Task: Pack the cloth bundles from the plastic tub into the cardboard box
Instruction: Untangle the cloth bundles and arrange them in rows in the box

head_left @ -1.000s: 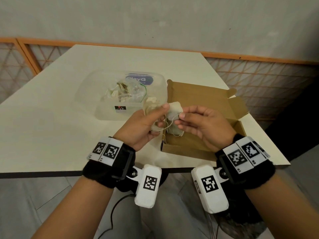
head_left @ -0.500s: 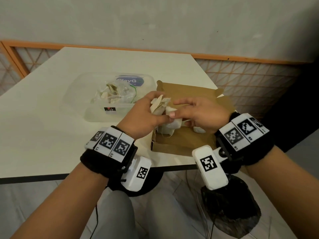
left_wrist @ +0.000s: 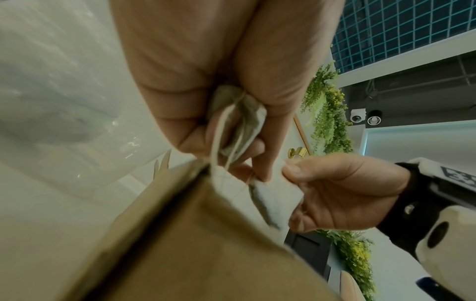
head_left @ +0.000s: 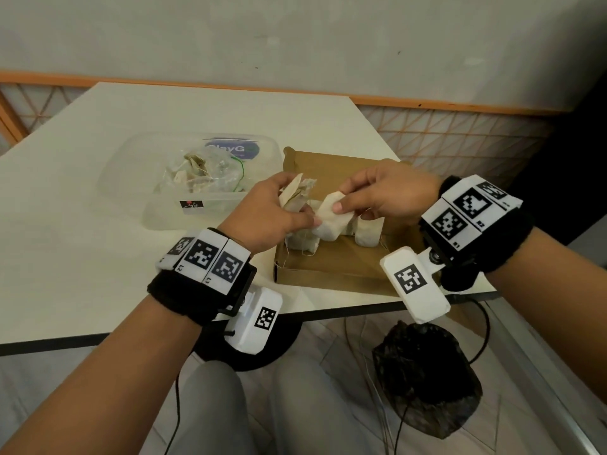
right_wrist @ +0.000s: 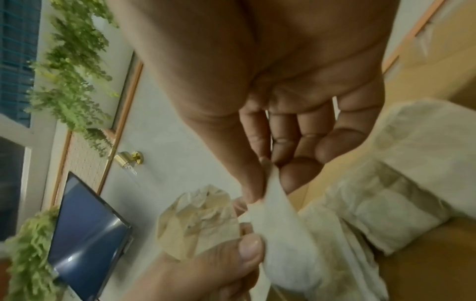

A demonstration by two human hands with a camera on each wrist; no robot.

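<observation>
My left hand (head_left: 283,208) grips a crumpled beige cloth bundle (head_left: 297,194), and its thumb touches a white cloth bundle (head_left: 330,221). My right hand (head_left: 343,198) pinches the top of that white bundle above the open cardboard box (head_left: 331,269). Two more white bundles (head_left: 366,234) stand inside the box. In the left wrist view the left hand (left_wrist: 231,126) curls round the crumpled bundle (left_wrist: 240,122) and its strings. From the right wrist, thumb and fingers (right_wrist: 257,183) pinch the white bundle (right_wrist: 283,234). Left of the box, the clear plastic tub (head_left: 138,192) holds several bundles.
Box and tub sit on a white table (head_left: 65,244), the box near its front right edge. A black bag (head_left: 423,379) lies on the floor below. A grey wall with an orange rail stands behind the table.
Both hands have moved from the box's left edge to over the box. The two bundles, first held together, are now apart, one in each hand.
</observation>
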